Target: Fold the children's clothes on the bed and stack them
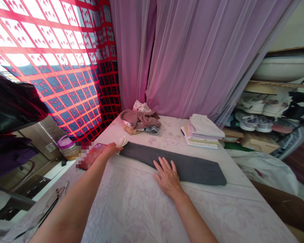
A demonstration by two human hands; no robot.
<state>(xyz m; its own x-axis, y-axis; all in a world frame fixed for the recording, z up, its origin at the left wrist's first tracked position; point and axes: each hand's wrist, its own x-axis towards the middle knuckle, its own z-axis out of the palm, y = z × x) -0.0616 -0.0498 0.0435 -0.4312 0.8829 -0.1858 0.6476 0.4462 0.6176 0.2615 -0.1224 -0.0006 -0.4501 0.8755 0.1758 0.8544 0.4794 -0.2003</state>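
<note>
A pair of dark grey trousers (195, 167), folded lengthwise into a long strip, lies across the table in the head view. My right hand (168, 177) rests flat on its near edge, fingers spread. At the strip's left end is a bunched cream ruffled cloth (123, 140); whether it is part of the trousers I cannot tell. My left hand (112, 149) reaches there with fingers closed on this cream cloth, fingertips partly hidden. Just left of that hand lies a red phone (92, 157).
A crumpled pile of clothes (142, 119) sits at the back of the table (131, 202). Back right stands a stack of folded clothes (202, 130). Glasses (54, 197) lie near the left edge. Purple curtains (192, 60) hang behind; shelves with shoes (253, 121) are at right.
</note>
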